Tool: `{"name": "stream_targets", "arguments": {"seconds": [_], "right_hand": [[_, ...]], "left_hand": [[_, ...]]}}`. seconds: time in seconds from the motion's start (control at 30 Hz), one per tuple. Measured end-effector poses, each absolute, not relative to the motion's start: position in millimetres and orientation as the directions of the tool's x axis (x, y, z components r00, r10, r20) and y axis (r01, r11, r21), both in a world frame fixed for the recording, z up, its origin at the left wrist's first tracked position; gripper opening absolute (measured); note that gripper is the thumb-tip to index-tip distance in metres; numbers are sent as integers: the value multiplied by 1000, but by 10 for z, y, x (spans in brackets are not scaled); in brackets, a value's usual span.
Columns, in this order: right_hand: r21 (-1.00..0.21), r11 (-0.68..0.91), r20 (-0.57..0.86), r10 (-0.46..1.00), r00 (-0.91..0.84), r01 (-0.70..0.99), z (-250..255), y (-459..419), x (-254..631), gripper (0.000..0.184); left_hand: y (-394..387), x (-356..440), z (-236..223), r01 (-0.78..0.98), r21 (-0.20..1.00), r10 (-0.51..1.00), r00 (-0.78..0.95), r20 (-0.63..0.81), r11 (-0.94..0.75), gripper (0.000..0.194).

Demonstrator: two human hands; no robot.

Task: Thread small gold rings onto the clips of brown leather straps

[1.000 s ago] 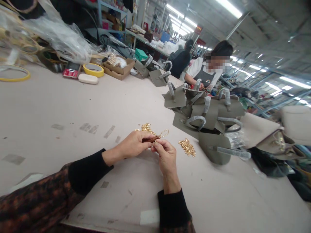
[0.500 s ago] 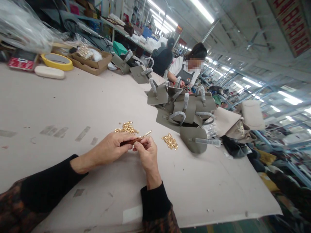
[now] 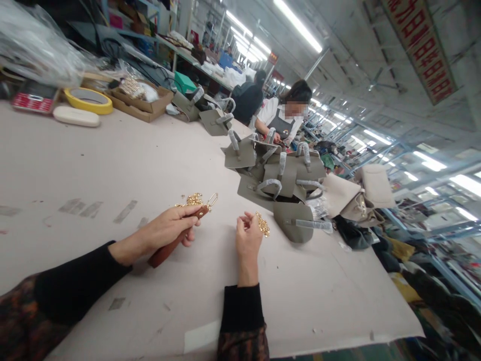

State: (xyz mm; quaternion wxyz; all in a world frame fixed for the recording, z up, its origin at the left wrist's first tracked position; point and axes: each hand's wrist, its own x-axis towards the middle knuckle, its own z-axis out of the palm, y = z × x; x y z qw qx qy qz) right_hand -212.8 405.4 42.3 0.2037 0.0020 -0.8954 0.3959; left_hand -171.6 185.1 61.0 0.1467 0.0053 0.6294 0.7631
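Note:
My left hand point(image 3: 171, 229) is closed around a brown leather strap point(image 3: 171, 250). One end of the strap sticks out past my fingertips with a small gold rivet and a gold metal clasp point(image 3: 213, 199). Its other end hangs below my palm. Behind that hand lies a pile of small gold metal pieces point(image 3: 194, 199). My right hand point(image 3: 248, 243) is at the left side of a second gold pile point(image 3: 263, 226), its fingers loosely bent and apart. No piece shows in it, though its far fingertips are partly hidden.
Grey-green bag parts with wrapped handles point(image 3: 281, 173) are heaped beyond my right hand, with beige bags point(image 3: 343, 193) farther right. Yellow tape point(image 3: 88, 102), a white case point(image 3: 76, 116) and a cardboard box point(image 3: 150, 108) stand at the back left. A co-worker point(image 3: 280, 118) is across the table point(image 3: 319, 296).
My right hand has left the strap and moved right to the second gold pile. My left hand has kept the strap and turned it, so more of its length and the clasp show.

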Motion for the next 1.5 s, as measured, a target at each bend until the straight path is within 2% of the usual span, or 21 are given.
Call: {"name": "stream_targets", "arguments": {"seconds": [0.13,0.27,0.37,0.53,0.67,0.8,0.93,1.0,1.07,1.17,1.23,1.33,1.5], "right_hand": [[-555,820,384,106,-917,-138,371,4258,-2222,33],[-444,887,378,61,-924,-123,326,4275,-2272,37],[-395,911,384,49,-922,-117,305,4256,-2296,36],[-327,935,416,12,-909,-138,309,4236,-2357,37],[-309,942,451,21,-892,-134,309,4226,-2420,34],[-374,919,481,75,-874,-127,317,4228,-2437,28],[-545,821,456,116,-882,-174,335,4235,-2441,20],[-668,717,402,122,-908,-199,331,4218,-2440,20],[-784,586,329,116,-937,-203,319,4170,-2412,28],[-904,388,235,98,-967,-180,327,4025,-2300,41],[-960,221,193,85,-978,-170,368,3895,-2196,42],[-979,72,192,30,-981,-190,444,3701,-2044,34],[-913,167,358,-109,-927,-372,450,3500,-1906,18]], "left_hand": [[1829,-1701,625,-245,944,279,-943,-180,-219,48],[1802,-1740,519,-186,953,220,-966,-134,-239,38],[1791,-1775,479,-127,946,198,-978,-69,-298,37],[1779,-1767,551,-147,910,224,-973,-62,-388,41],[1778,-1751,582,-163,940,245,-966,-89,-300,38],[1812,-1809,464,-142,963,251,-964,-82,-231,34],[1858,-1883,342,-111,960,203,-977,-59,-258,30],[1870,-1879,353,-121,961,146,-986,-87,-248,28],[1871,-1841,412,-113,976,120,-989,-91,-186,25],[1867,-1780,513,-71,988,137,-989,-52,-136,24],[1866,-1765,535,-40,989,140,-990,-20,-139,26],[1868,-1754,508,-12,996,120,-993,-1,-85,29],[1872,-1724,498,109,992,28,-994,107,69,24]]}}
